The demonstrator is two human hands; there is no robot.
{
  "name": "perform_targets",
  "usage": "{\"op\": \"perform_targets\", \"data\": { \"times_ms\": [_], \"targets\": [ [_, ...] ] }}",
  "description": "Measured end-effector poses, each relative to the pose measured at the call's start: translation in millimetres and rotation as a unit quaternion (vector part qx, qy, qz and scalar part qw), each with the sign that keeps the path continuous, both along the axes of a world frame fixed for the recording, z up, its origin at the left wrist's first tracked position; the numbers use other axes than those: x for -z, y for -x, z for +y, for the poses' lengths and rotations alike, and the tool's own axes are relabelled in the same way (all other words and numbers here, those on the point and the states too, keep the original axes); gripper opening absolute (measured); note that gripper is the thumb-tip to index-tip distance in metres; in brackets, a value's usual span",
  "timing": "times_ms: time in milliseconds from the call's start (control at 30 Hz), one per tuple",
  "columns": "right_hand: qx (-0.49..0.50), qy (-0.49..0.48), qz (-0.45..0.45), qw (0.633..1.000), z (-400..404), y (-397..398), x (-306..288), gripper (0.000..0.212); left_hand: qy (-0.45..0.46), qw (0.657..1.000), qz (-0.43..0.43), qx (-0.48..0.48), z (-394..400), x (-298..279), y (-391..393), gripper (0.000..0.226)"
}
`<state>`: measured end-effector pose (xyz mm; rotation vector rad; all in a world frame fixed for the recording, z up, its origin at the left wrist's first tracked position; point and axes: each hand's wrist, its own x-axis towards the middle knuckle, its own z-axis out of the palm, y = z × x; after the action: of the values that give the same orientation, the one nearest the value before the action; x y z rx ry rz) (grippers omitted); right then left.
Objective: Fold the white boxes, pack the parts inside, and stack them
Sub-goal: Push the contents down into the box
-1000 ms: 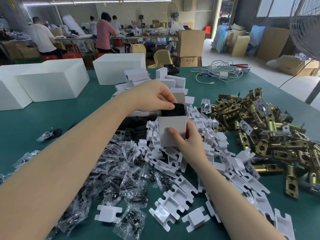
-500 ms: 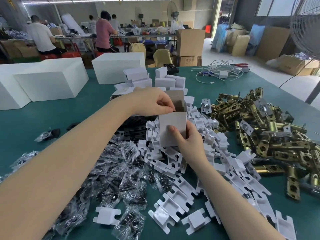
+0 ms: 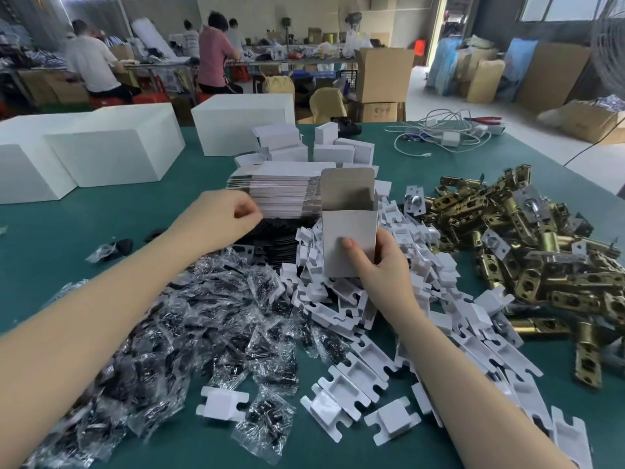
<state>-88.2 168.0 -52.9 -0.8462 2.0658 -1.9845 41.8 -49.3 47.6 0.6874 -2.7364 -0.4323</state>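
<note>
Head view: right hand (image 3: 382, 262) gripping upright open white box (image 3: 348, 238) over table (image 3: 101, 211); left hand (image 3: 230, 214) curled, empty. Light, crushable card; best held by lower side walls.

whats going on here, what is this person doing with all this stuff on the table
A person is packing small white boxes at a green table. The right hand grips an upright white box with its top flap open. The left hand is off the box, fingers curled, seemingly holding nothing. Around them lie bagged black parts, white card inserts, brass latches and a stack of flat boxes.
</note>
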Motion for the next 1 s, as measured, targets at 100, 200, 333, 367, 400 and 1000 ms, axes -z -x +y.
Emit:
{"op": "perform_targets", "data": {
  "times_ms": [100, 200, 333, 367, 400, 1000],
  "targets": [
    [0.001, -0.003, 0.003, 1.000, 1, 0, 0, 0.033, 0.038, 0.988, -0.152, -0.012, -15, 17, -11, 0.027],
    [-0.001, -0.006, 0.005, 1.000, 2, -1, 0, 0.032, 0.054, 0.974, -0.221, -0.007, -17, 31, -15, 0.033],
    [0.000, -0.003, 0.003, 1.000, 3, -1, 1, 0.032, 0.104, 0.969, -0.224, 0.000, -19, 42, -14, 0.035],
    [0.001, -0.003, 0.003, 1.000, 3, -1, 1, 0.033, 0.109, 0.969, -0.223, 0.002, -19, 42, -13, 0.033],
    [0.001, -0.003, 0.004, 1.000, 3, -1, 1, 0.033, 0.113, 0.969, -0.219, 0.001, -19, 42, -12, 0.029],
    [0.009, -0.021, 0.018, 1.000, 2, -2, 0, 0.023, -0.639, 0.682, 0.335, -0.122, 3, -6, 3, 0.015]
  ]
}}
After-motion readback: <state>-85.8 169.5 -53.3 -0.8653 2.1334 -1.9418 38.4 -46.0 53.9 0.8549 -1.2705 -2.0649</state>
